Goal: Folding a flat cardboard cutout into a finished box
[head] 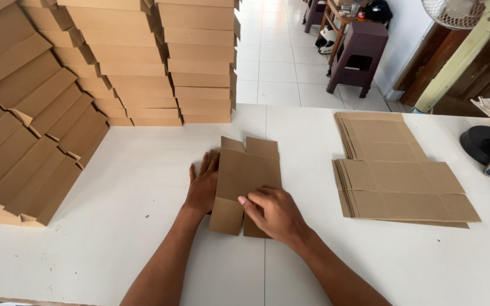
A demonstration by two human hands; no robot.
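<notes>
Head view: folded cardboard box blank (245,175) flat at mid-table (143,187), long axis running away from body.
Pressed under right hand (273,212), fingers loosely curled; steadied at left edge by flat, open left hand (202,187), nothing gripped.

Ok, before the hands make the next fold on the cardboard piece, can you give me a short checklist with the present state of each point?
1. Cardboard blank lies flat on the white table: ok.
2. Left hand steadies the blank at its left edge: ok.
3. Right hand presses on the lower middle of the blank, fingers down: ok.
4. Top flaps free and not caught under anything: ok.
5. Lower right part of the blank, hidden under the right hand: cannot tell.
6. Pile of flat blanks on the right lies apart from the working piece: ok.
</notes>
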